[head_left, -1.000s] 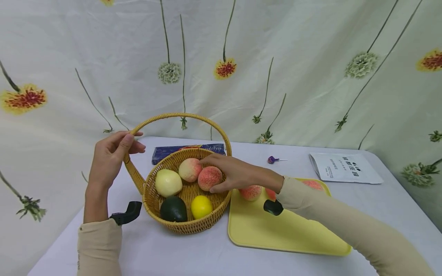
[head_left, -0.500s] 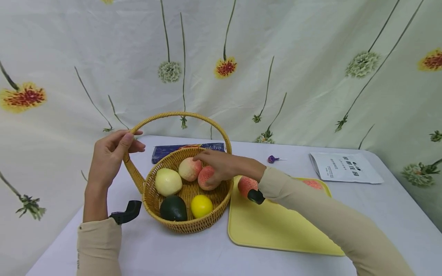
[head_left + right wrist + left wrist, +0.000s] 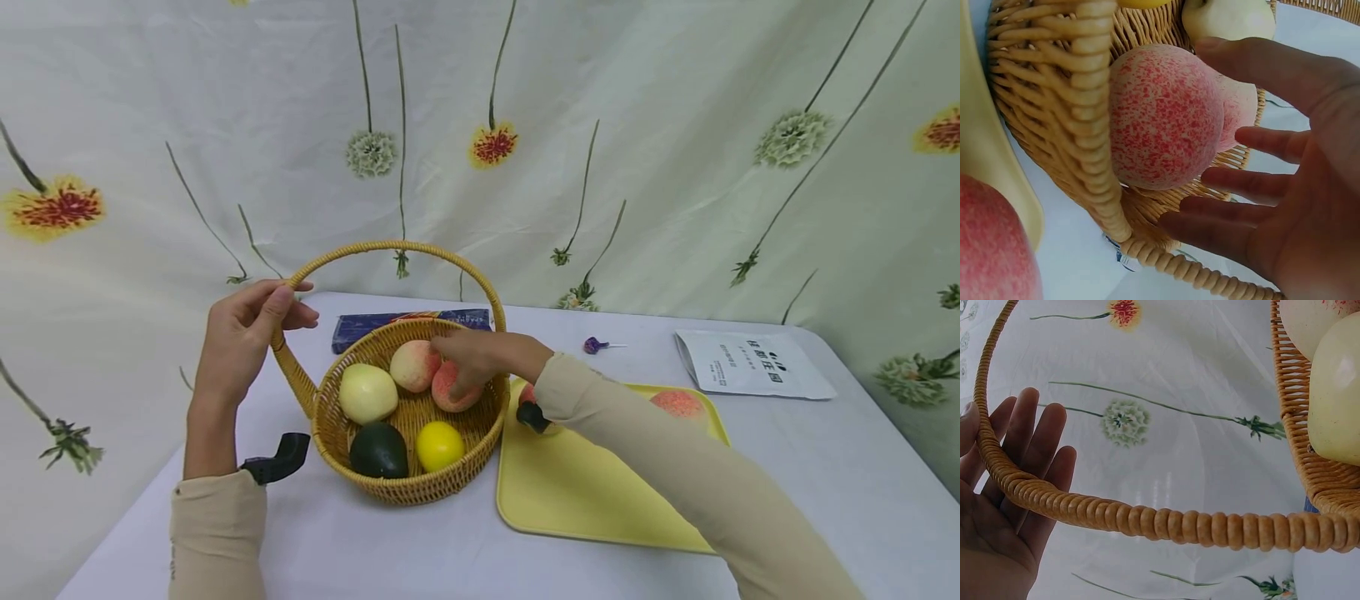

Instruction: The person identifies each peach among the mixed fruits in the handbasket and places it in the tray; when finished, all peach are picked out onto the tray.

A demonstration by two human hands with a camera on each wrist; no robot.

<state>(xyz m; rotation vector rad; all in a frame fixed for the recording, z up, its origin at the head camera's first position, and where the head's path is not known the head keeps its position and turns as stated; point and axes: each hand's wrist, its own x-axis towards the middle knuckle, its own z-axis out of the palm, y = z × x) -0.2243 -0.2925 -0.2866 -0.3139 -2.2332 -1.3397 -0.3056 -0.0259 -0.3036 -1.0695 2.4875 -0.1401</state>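
Note:
My left hand (image 3: 243, 337) pinches the left side of the wicker basket's handle (image 3: 393, 246), thumb in front and fingers behind. In the left wrist view the handle runs across those extended fingers (image 3: 1041, 434). The wicker basket (image 3: 405, 492) holds a red peach (image 3: 447, 385), a paler peach (image 3: 415, 365), a pale yellow-green round fruit (image 3: 368, 393), a dark green avocado-shaped fruit (image 3: 378, 451) and a yellow lemon-like fruit (image 3: 439, 446). Over the basket's right side, my right hand (image 3: 483, 358) is beside the red peach. Its fingers are spread loosely, thumb at the peach's edge in the right wrist view.
A yellow tray (image 3: 585, 492) lies right of the basket, bearing peaches (image 3: 678, 406) partly covered by the right sleeve. Behind the basket is a dark blue spaghetti packet (image 3: 360, 329). A purple lollipop (image 3: 594, 345) and a white pouch (image 3: 753, 364) lie farther back.
My right hand and forearm have shifted left, and the hand now covers the right part of the red peach. The left hand stays on the handle. The basket's fruit stays in place.

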